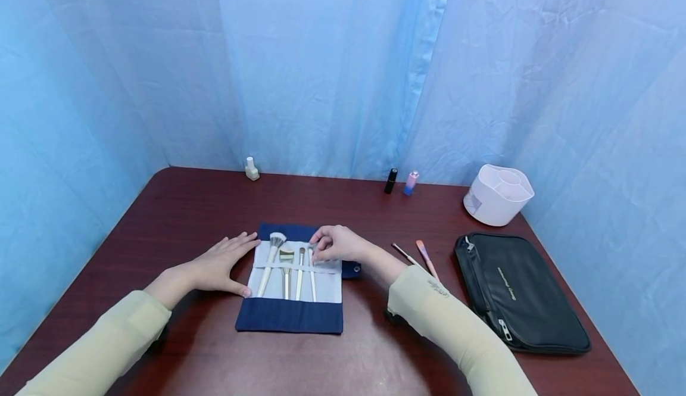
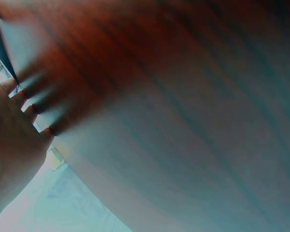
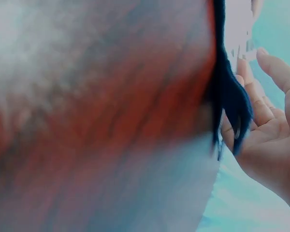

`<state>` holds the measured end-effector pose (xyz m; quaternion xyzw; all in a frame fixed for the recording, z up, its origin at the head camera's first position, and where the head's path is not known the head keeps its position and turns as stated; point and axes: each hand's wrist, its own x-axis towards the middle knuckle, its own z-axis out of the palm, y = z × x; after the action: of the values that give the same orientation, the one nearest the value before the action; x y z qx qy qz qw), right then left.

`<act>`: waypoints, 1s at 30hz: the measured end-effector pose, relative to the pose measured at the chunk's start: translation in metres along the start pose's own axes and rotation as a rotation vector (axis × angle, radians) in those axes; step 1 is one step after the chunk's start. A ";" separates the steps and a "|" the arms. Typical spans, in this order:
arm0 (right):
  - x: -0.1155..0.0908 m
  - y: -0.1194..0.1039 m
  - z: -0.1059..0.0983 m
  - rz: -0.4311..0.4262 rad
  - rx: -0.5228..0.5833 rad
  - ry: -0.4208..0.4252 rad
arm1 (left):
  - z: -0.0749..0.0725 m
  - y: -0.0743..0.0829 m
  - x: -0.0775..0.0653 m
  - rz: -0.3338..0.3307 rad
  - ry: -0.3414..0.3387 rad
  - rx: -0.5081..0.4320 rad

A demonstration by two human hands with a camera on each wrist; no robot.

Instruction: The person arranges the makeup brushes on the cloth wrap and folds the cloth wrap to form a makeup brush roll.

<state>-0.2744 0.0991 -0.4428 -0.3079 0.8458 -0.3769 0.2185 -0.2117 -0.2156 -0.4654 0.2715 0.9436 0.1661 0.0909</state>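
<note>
Four brushes (image 1: 299, 277), kept in row by strap (image 1: 328, 271) of navy roll (image 1: 289, 316) on desk (image 1: 278, 360); our left grip (image 1: 220, 263), spread wide, presumably steadies roll's edge; our right grip (image 1: 337, 244) pinches rightmost brush (image 1: 313, 286).

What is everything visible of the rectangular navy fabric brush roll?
The rectangular navy fabric brush roll lies open on the brown wood-look table, pale lining upward. A pale band crosses light-handled makeup brushes; a navy tab with a metallic fastener projects right. The left hand touches the roll's left edge; the fingers of the right hand seem to pinch the rightmost brush.
</note>
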 end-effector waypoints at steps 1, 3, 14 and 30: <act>-0.001 -0.001 -0.002 -0.003 0.005 0.001 | 0.000 0.000 0.000 -0.002 -0.002 -0.003; -0.005 -0.003 -0.006 -0.014 0.011 0.005 | 0.001 0.000 -0.001 -0.003 -0.004 -0.005; -0.043 -0.024 -0.047 -0.149 -0.117 0.134 | 0.000 0.000 0.000 0.000 0.007 0.004; -0.105 0.006 -0.091 -0.101 -0.330 0.283 | -0.005 0.002 -0.004 -0.005 0.013 0.023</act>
<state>-0.2559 0.2198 -0.3766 -0.3252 0.9018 -0.2834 0.0251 -0.2083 -0.2172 -0.4599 0.2693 0.9467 0.1566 0.0820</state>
